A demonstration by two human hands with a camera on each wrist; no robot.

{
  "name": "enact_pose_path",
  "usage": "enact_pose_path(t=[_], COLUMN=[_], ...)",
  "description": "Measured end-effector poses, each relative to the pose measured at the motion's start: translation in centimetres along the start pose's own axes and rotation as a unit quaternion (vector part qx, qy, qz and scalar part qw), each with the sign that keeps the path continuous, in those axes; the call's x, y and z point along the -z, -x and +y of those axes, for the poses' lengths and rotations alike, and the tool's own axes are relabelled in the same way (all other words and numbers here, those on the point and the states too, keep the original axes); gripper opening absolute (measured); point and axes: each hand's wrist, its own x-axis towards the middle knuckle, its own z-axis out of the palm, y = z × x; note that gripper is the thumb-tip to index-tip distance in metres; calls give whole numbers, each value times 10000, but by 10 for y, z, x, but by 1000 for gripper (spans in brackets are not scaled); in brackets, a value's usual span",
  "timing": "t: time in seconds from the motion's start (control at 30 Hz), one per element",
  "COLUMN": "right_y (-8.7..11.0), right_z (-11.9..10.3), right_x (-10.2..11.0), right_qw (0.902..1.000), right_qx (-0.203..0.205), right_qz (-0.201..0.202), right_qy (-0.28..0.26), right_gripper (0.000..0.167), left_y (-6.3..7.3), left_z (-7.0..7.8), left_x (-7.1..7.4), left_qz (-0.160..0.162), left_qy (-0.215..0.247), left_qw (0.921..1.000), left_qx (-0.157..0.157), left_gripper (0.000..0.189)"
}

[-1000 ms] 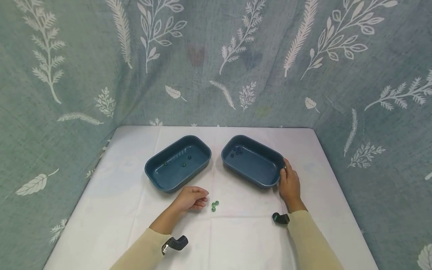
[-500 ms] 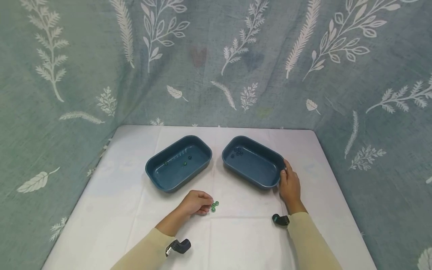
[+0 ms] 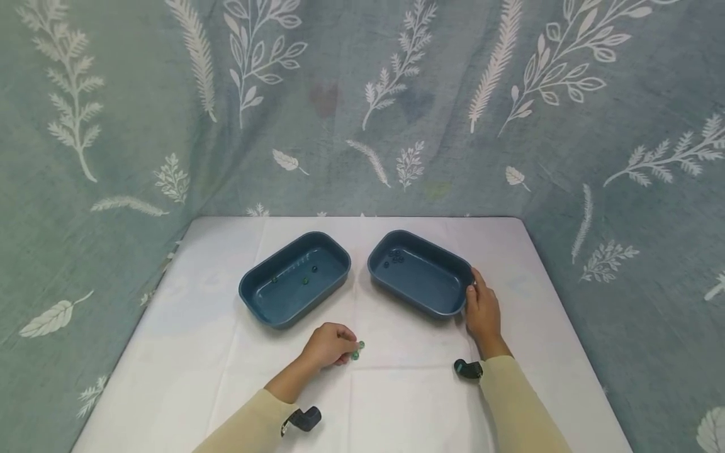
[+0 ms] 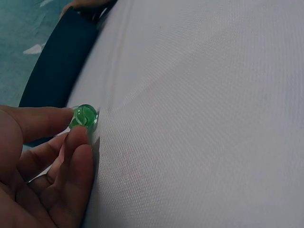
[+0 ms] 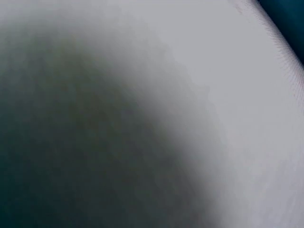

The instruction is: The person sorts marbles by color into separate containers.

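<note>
In the head view, my left hand [image 3: 330,345] is low over the white cloth. Its thumb and index finger pinch a green glass marble [image 4: 85,117], clearest in the left wrist view. Two green marbles show right at the fingertips, one of them the farther marble [image 3: 361,345]. My right hand [image 3: 483,311] grips the right end of a dark blue rectangular tray [image 3: 425,297], thumb at the near side and fingers around the far corner. Several dark marbles [image 3: 394,257] lie in that tray's far left corner. The right wrist view shows mostly a dark blur and cloth.
A matching blue tray [image 3: 294,318] stands at the left, angled the other way, with 3 marbles inside, including a green one [image 3: 305,280]. White cloth [image 3: 408,396] covers the table. A leaf-patterned curtain [image 3: 317,126] hangs behind and along both sides.
My left hand has moved right and slightly nearer me, up to the green marbles, and its fingertips have closed on one. The right hand keeps its place on the tray.
</note>
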Motion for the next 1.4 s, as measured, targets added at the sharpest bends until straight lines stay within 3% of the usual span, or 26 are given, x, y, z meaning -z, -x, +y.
enact_pose_path(t=[0.3,0.73,1.4], right_y=[-3,-3,-2], right_z=[5,8,3], right_x=[-3,-3,0], right_qw=[10000,10000,9999], right_qx=[-75,8,94], right_qz=[-22,15,41], right_qy=[54,5,-40], right_gripper=[48,48,47], left_y=[-1,-1,0], left_z=[-2,0,2], left_x=[-3,-3,-2], left_qz=[76,2,19], left_qy=[-271,-295,-563], left_qw=[9995,9991,9980], left_qx=[-166,-313,-292], left_gripper=[11,17,17])
